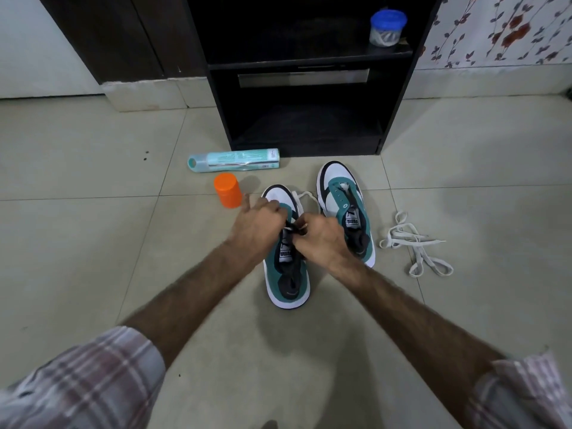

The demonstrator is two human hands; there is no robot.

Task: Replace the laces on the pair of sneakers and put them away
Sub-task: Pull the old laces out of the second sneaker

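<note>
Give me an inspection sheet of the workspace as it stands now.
Surface: tiled floor.
Job's things: left sneaker being laced; right sneaker unlaced; loose white lace right of it.
Clutter: orange cap; spray can lying flat.
Grippers: left hand and right hand pinch the lace on the left sneaker.
Cables: nothing seen.
Surroundings: dark open cabinet; blue-lidded jar on its shelf.
</note>
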